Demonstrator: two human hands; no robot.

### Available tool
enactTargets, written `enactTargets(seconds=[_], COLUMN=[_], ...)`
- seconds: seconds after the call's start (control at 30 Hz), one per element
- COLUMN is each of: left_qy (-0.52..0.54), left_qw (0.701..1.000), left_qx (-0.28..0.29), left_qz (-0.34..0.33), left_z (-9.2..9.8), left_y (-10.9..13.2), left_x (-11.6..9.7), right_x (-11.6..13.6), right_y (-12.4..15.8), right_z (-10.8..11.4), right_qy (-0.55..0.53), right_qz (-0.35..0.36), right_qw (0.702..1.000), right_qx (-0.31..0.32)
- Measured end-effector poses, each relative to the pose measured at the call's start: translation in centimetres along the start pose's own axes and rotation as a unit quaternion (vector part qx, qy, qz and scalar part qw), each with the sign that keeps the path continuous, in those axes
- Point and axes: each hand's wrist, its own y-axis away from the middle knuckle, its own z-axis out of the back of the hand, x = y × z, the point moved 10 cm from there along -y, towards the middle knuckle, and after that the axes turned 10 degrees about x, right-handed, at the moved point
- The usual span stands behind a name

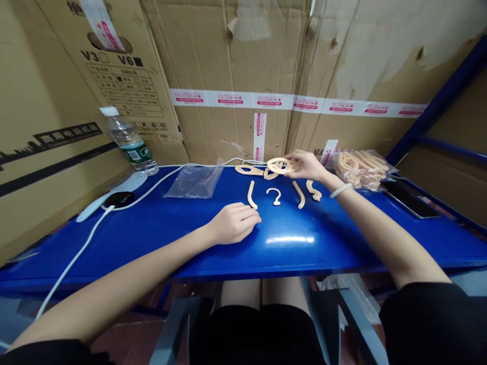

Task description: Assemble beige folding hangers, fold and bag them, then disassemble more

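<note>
My right hand [300, 165] pinches a beige plastic ring-shaped piece [277, 166] at the back of the blue table. Below it lie a beige hanger hook [276, 196], a curved arm piece [299, 194] and a jointed curved piece [314, 191]. Another flat looped piece [247, 170] lies just left of the held ring, and a further beige piece [271, 175] is partly covered by it. My left hand [236, 223] rests on the table with its fingers curled together, holding nothing visible. Just beyond its fingertips lies a second curved arm piece [251, 195].
A bag of beige parts [361, 167] and a phone [411, 198] lie at right. A clear plastic bag [195, 181], a white cable [160, 185], a black round object [118, 199] and a water bottle [131, 144] are at left. Cardboard boxes [228, 56] stand behind.
</note>
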Motion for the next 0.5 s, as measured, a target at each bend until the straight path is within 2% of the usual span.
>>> enactTargets(seconds=[0.1,0.2,0.27,0.33,0.5], left_qy=[0.023,0.054,0.067,0.067,0.075], left_qw=[0.998,0.992,0.990,0.991,0.983], left_qx=[-0.040,-0.031,-0.001,0.037,0.134], left_qz=[0.042,0.109,0.126,0.114,0.103], left_z=[0.7,0.5,0.0,-0.7,-4.1], left_y=[0.3,0.2,-0.4,-1.3,-3.9], left_x=[0.7,2.2,2.5,2.0,1.0], right_x=[3.3,4.3,3.3,1.4,-3.7], right_y=[3.4,6.6,8.1,9.0,9.8], right_z=[1.8,2.3,2.5,2.4,1.1], right_qy=[-0.041,-0.068,-0.093,-0.124,-0.234], right_qz=[0.072,0.063,0.029,-0.004,-0.097], right_qw=[0.996,0.995,0.993,0.987,0.955], right_qx=[-0.023,-0.029,-0.062,-0.100,-0.152])
